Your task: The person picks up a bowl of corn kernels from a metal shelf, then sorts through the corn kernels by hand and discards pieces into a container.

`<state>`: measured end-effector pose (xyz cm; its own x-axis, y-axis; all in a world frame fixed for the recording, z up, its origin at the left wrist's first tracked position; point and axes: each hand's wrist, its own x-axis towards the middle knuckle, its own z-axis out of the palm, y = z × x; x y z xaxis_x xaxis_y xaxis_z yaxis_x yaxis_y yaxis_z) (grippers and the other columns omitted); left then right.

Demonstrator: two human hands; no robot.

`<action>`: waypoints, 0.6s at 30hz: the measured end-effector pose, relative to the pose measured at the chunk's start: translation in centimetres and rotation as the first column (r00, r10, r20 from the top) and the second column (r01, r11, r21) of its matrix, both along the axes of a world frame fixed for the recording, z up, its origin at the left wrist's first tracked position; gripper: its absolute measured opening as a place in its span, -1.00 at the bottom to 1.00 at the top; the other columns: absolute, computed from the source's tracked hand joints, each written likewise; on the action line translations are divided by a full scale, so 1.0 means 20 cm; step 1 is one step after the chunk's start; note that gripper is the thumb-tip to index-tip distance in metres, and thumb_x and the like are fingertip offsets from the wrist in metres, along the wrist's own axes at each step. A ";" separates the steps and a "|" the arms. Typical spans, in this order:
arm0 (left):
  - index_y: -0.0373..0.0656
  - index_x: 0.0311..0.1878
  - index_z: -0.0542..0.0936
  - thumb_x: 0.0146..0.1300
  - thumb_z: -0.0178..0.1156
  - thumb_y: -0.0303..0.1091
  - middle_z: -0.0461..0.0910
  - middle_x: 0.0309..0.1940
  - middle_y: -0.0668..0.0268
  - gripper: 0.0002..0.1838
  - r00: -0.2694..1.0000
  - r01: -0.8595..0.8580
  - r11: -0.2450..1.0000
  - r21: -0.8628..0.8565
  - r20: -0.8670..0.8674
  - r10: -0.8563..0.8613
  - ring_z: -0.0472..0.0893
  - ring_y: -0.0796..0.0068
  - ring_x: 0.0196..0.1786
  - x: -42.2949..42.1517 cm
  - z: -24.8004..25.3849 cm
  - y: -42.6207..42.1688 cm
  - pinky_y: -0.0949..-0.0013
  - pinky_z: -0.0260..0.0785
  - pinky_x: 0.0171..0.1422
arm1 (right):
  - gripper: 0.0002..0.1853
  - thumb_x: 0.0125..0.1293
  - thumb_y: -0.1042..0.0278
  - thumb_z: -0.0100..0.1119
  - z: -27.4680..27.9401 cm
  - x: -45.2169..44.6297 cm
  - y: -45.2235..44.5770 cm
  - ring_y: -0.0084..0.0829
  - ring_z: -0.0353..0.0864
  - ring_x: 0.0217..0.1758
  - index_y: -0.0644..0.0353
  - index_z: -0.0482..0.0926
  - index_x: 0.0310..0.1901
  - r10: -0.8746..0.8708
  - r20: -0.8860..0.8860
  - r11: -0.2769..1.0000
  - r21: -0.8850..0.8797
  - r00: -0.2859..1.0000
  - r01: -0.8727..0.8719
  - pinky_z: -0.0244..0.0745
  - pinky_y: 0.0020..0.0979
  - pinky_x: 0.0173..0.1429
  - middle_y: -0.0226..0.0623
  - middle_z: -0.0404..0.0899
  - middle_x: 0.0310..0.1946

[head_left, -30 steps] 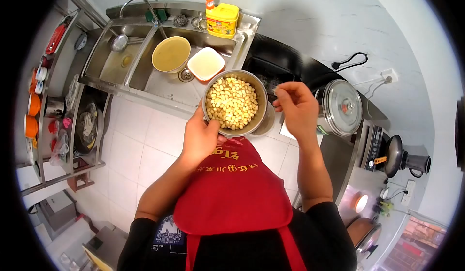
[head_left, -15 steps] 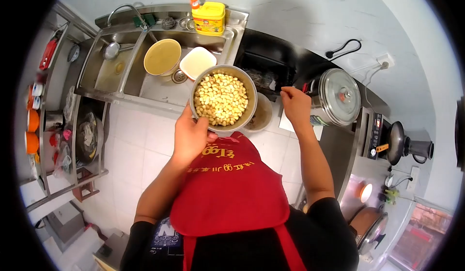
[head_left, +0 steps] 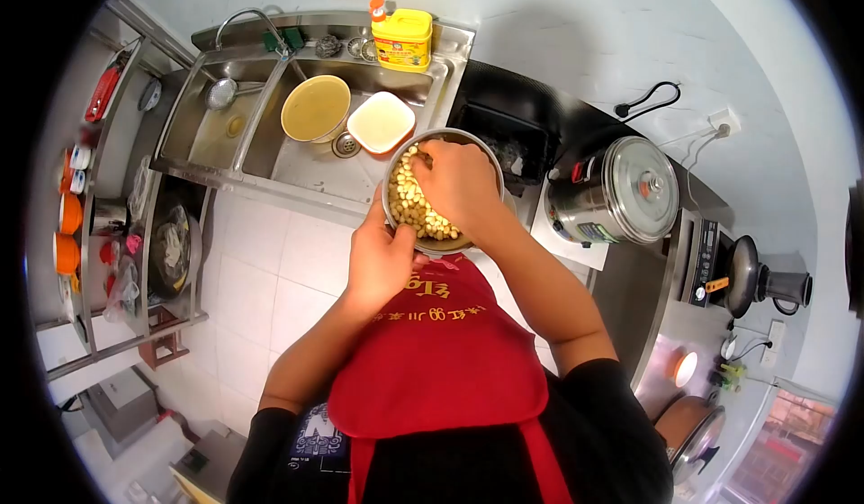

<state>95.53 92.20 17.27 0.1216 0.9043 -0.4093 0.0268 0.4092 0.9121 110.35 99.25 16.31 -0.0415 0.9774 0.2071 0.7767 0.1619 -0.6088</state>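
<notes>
A round metal pot (head_left: pixel 494 173) of pale yellow beans (head_left: pixel 416 207) is held up in front of the red apron. My left hand (head_left: pixel 382 256) grips its near left rim, thumb on the inner side and fingers outside. Over the right part of the pot, my right hand (head_left: pixel 459 183) reaches in from above, its fingers curled together down against the beans. The fingertips are partly hidden, so what they pinch cannot be made out. Behind the pot, a bowl on the right is almost fully covered by my hand and the pot.
Ahead is a double steel sink (head_left: pixel 310 175) with a yellowish basin (head_left: pixel 315 108) and a white square container (head_left: pixel 382 122). A yellow jug (head_left: pixel 402 40) stands on its back ledge. To the right are a black tray (head_left: pixel 504 135) and a lidded steel cooker (head_left: pixel 621 189). Shelves (head_left: pixel 135 198) line the left.
My right hand has moved left from beside the black tray into the pot, onto the beans. My left hand still holds the rim. The whole view has shifted slightly.
</notes>
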 end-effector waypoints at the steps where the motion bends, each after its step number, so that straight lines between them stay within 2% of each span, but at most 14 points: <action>1: -0.30 0.61 0.10 0.37 -0.06 -0.60 0.71 -0.18 0.05 -0.28 0.999 0.020 0.999 0.032 -0.026 -0.019 0.71 0.45 -0.46 -0.01 -0.01 0.00 0.36 0.62 -0.33 | -0.78 0.33 0.18 0.28 0.02 -0.01 0.00 0.07 0.72 -0.31 0.17 0.72 -0.23 -0.019 0.039 0.997 -0.074 0.999 0.022 0.61 -0.02 -0.13 0.01 0.71 -0.38; 2: -0.30 0.62 0.08 0.37 -0.06 -0.60 0.71 -0.19 0.05 -0.27 0.998 0.040 0.997 0.061 -0.053 -0.037 0.71 0.45 -0.45 -0.01 -0.02 -0.01 0.36 0.62 -0.32 | -0.76 0.30 0.18 0.31 0.04 -0.01 0.00 0.04 0.74 -0.25 0.16 0.77 -0.17 -0.036 0.080 0.988 -0.148 0.996 0.047 0.62 -0.06 -0.07 0.00 0.74 -0.32; 3: -0.30 0.62 0.08 0.37 -0.06 -0.60 0.71 -0.19 0.05 -0.27 0.998 0.037 0.998 0.059 -0.052 -0.034 0.71 0.45 -0.45 -0.01 -0.02 -0.01 0.36 0.62 -0.32 | -0.76 0.30 0.18 0.31 0.03 -0.01 0.00 0.04 0.74 -0.25 0.16 0.77 -0.17 -0.032 0.082 0.988 -0.151 0.996 0.045 0.62 -0.06 -0.07 0.00 0.74 -0.32; 5: -0.31 0.63 0.05 0.37 -0.05 -0.60 0.72 -0.20 0.05 -0.25 0.999 0.019 0.999 0.047 -0.044 -0.017 0.71 0.45 -0.45 -0.01 -0.02 0.00 0.36 0.62 -0.32 | -0.76 0.31 0.18 0.31 0.00 -0.01 0.01 0.06 0.73 -0.26 0.18 0.75 -0.21 -0.033 -0.026 0.991 -0.129 0.999 0.029 0.62 -0.07 -0.07 -0.03 0.74 -0.31; 6: -0.31 0.63 0.05 0.37 -0.05 -0.60 0.72 -0.20 0.05 -0.25 0.999 0.016 0.999 0.047 -0.044 -0.014 0.71 0.45 -0.45 -0.01 -0.02 0.00 0.36 0.62 -0.32 | -0.76 0.31 0.18 0.31 0.01 -0.01 0.00 0.06 0.73 -0.26 0.18 0.75 -0.21 -0.030 -0.026 0.991 -0.129 0.999 0.027 0.62 -0.07 -0.07 -0.03 0.74 -0.31; 8: -0.30 0.64 0.06 0.37 -0.05 -0.60 0.72 -0.20 0.06 -0.25 0.998 0.033 0.999 0.019 -0.061 -0.032 0.72 0.44 -0.45 -0.02 -0.01 -0.01 0.37 0.61 -0.33 | -0.82 0.29 0.27 0.33 0.02 0.01 -0.04 -0.08 0.76 -0.32 0.19 0.74 -0.22 -0.034 -0.089 0.996 -0.080 0.995 0.027 0.63 -0.19 -0.14 -0.09 0.76 -0.34; 9: -0.30 0.64 0.06 0.37 -0.05 -0.60 0.72 -0.20 0.06 -0.25 0.998 0.033 0.999 0.017 -0.061 -0.032 0.72 0.44 -0.45 -0.02 0.00 -0.01 0.37 0.61 -0.33 | -0.82 0.29 0.27 0.33 0.03 0.02 -0.07 -0.08 0.76 -0.32 0.19 0.74 -0.22 -0.033 -0.088 0.996 -0.082 0.996 0.026 0.63 -0.19 -0.14 -0.09 0.76 -0.34; 11: -0.30 0.62 0.10 0.37 -0.05 -0.60 0.71 -0.20 0.06 -0.27 1.000 0.003 1.000 -0.005 -0.027 -0.003 0.73 0.42 -0.45 -0.01 0.03 0.00 0.38 0.60 -0.35 | -0.88 0.26 0.38 0.34 0.07 0.06 -0.13 -0.28 0.76 -0.36 0.21 0.72 -0.22 0.015 -0.320 1.000 0.011 0.947 -0.012 0.63 -0.32 -0.18 -0.18 0.76 -0.38; 12: -0.30 0.62 0.10 0.37 -0.05 -0.60 0.71 -0.20 0.06 -0.27 1.000 -0.003 1.000 -0.004 -0.027 0.003 0.73 0.42 -0.45 -0.01 0.03 0.01 0.38 0.60 -0.35 | -0.88 0.26 0.38 0.34 0.09 0.08 -0.13 -0.28 0.76 -0.36 0.21 0.72 -0.22 0.022 -0.320 1.000 0.012 0.947 -0.019 0.63 -0.32 -0.18 -0.18 0.76 -0.38; 14: -0.30 0.59 0.15 0.37 -0.05 -0.61 0.71 -0.20 0.07 -0.30 1.000 -0.006 1.000 -0.010 -0.019 0.006 0.73 0.41 -0.46 -0.02 0.02 0.01 0.38 0.60 -0.35 | -0.89 0.25 0.48 0.32 0.11 0.10 -0.16 -0.43 0.75 -0.35 0.23 0.72 -0.19 0.000 -0.366 0.995 -0.090 0.930 -0.036 0.62 -0.40 -0.20 -0.21 0.76 -0.33; 15: -0.30 0.59 0.15 0.37 -0.05 -0.61 0.71 -0.20 0.07 -0.30 1.000 -0.003 1.000 -0.013 -0.022 0.003 0.73 0.41 -0.46 -0.02 0.01 0.01 0.38 0.60 -0.35 | -0.89 0.25 0.48 0.32 0.08 0.09 -0.16 -0.43 0.75 -0.35 0.23 0.72 -0.19 -0.004 -0.370 0.995 -0.093 0.929 -0.033 0.62 -0.40 -0.20 -0.21 0.76 -0.33; 17: -0.30 0.56 0.20 0.38 -0.04 -0.60 0.71 -0.20 0.08 -0.35 1.000 -0.017 0.999 -0.029 0.000 0.017 0.71 0.42 -0.47 -0.02 0.01 0.02 0.40 0.59 -0.36 | -0.86 0.27 0.49 0.30 0.03 0.06 -0.14 -0.34 0.75 -0.31 0.23 0.73 -0.14 0.158 -0.321 0.983 0.144 0.934 -0.116 0.63 -0.36 -0.18 -0.16 0.75 -0.24; 18: -0.30 0.56 0.20 0.38 -0.04 -0.60 0.71 -0.20 0.08 -0.35 1.000 -0.010 1.000 -0.026 -0.002 0.010 0.71 0.42 -0.47 -0.02 0.02 0.02 0.40 0.59 -0.36 | -0.85 0.26 0.48 0.30 0.06 0.01 -0.13 -0.17 0.72 -0.26 0.21 0.74 -0.14 0.166 -0.240 0.981 0.143 0.957 -0.134 0.61 -0.26 -0.13 -0.12 0.71 -0.23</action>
